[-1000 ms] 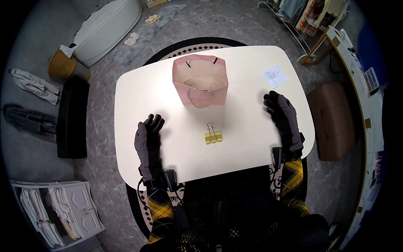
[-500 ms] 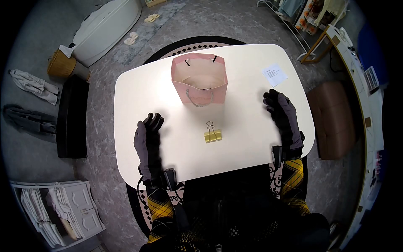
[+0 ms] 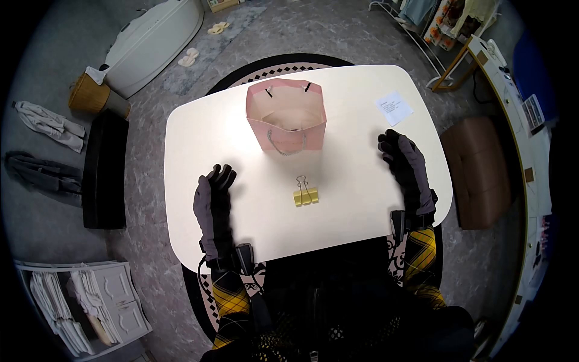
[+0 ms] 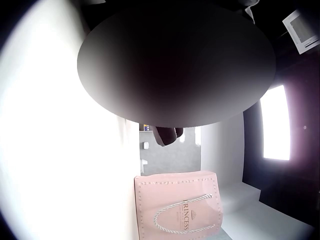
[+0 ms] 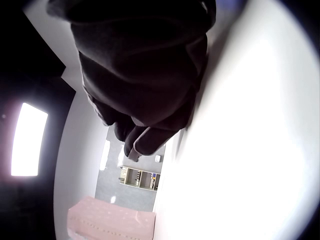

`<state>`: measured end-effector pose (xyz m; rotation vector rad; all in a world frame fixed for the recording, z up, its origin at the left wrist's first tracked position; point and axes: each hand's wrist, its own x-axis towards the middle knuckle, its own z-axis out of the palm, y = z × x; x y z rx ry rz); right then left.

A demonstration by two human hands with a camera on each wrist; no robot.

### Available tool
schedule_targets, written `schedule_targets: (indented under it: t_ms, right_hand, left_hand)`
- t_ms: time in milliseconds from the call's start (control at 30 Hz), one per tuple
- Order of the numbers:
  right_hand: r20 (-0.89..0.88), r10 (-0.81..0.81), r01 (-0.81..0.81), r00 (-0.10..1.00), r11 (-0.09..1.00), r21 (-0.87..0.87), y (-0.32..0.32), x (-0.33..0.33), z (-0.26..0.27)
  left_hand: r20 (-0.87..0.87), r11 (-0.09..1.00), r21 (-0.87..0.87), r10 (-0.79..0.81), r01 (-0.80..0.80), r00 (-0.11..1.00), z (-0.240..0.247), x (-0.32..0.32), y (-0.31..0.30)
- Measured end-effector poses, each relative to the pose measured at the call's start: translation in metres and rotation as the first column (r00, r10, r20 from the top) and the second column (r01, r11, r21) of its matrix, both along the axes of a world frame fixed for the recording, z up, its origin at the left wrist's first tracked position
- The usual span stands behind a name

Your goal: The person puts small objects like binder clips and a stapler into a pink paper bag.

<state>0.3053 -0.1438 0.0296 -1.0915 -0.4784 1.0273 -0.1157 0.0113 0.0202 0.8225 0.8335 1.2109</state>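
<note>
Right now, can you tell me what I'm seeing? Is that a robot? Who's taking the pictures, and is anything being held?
No robot: a person wearing dark gloves. You see their left hand and right hand. The big picture comes from a camera on their head, looking down. The other two come from cameras on each wrist; a dark blur covers much of the left one. On the white table are a pink bag, a yellow clip and a paper. Neither hand holds anything.

Two hands (image 3: 214, 199) (image 3: 408, 169) are at one bench (image 3: 356, 175). Beyond the fingers (image 3: 224, 175) are one bag (image 3: 289, 137) and one paper (image 3: 395, 109); back from the fingertips, one clip (image 3: 306, 196).
</note>
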Motion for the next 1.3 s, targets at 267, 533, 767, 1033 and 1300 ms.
schedule_targets:
  t_ms: [267,533,767,1033,1300]
  right_hand:
    - [0.008,-0.003,0.003,1.000,1.000,0.000,0.000,-0.002,0.002]
    - [0.028,0.007,-0.007,1.000,1.000,-0.004,0.000,-0.002,0.002]
    - [0.004,0.021,-0.021,1.000,1.000,0.006,-0.001,-0.002,0.002]
    - [0.310,0.324,-0.223,0.894,0.921,-0.320,0.006,-0.007,0.036]
    - [0.718,0.625,-0.339,0.306,0.776,-0.532,0.038,-0.081,0.094]
  left_hand:
    - [0.010,1.000,0.009,0.008,-0.008,1.000,0.000,0.001,0.000]
    - [-0.058,0.999,-0.017,-0.033,0.032,0.998,0.000,-0.001,0.000]
    - [-0.136,1.000,-0.020,-0.025,0.023,0.990,0.007,0.001,-0.002]
    - [-0.417,0.976,-0.135,-0.213,0.171,0.884,0.032,0.008,-0.003]
    - [-0.893,0.774,0.122,-0.187,0.621,0.409,0.083,0.056,-0.015]
